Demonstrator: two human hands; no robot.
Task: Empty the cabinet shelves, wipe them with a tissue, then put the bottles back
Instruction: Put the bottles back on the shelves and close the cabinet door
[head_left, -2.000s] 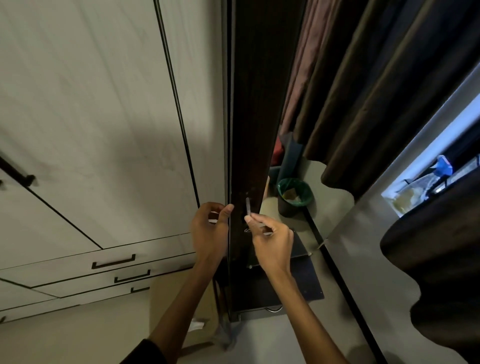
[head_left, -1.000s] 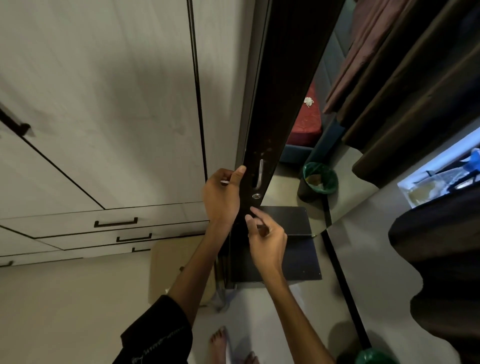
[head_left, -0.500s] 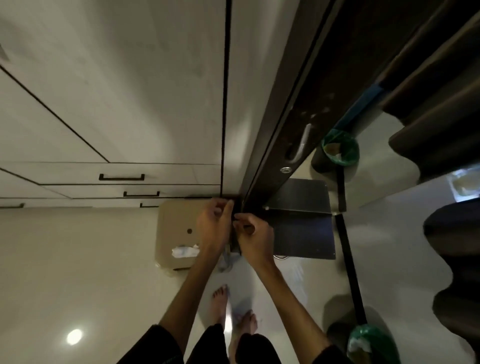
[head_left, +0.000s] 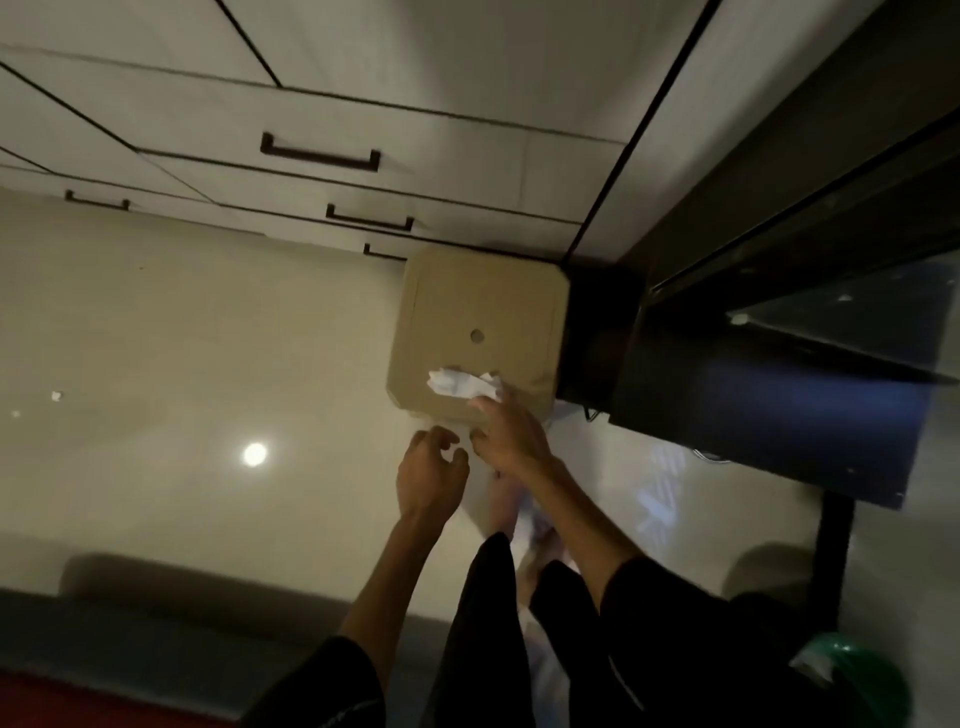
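Presumably feather-light, soft and easily torn: crumpled white tissue (head_left: 462, 383) lying on the front edge of the cardboard box (head_left: 478, 322) on the floor, right hand (head_left: 506, 434) reaching with fingertips at its near end, grip unclear, left hand (head_left: 428, 475) loosely curled, empty, just beside; best pinched gently at the bunched middle.

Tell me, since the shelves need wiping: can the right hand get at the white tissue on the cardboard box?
Probably yes. The right hand is already at the tissue on the cardboard box, fingertips at its edge, with nothing between them. The left hand hangs beside it, empty.
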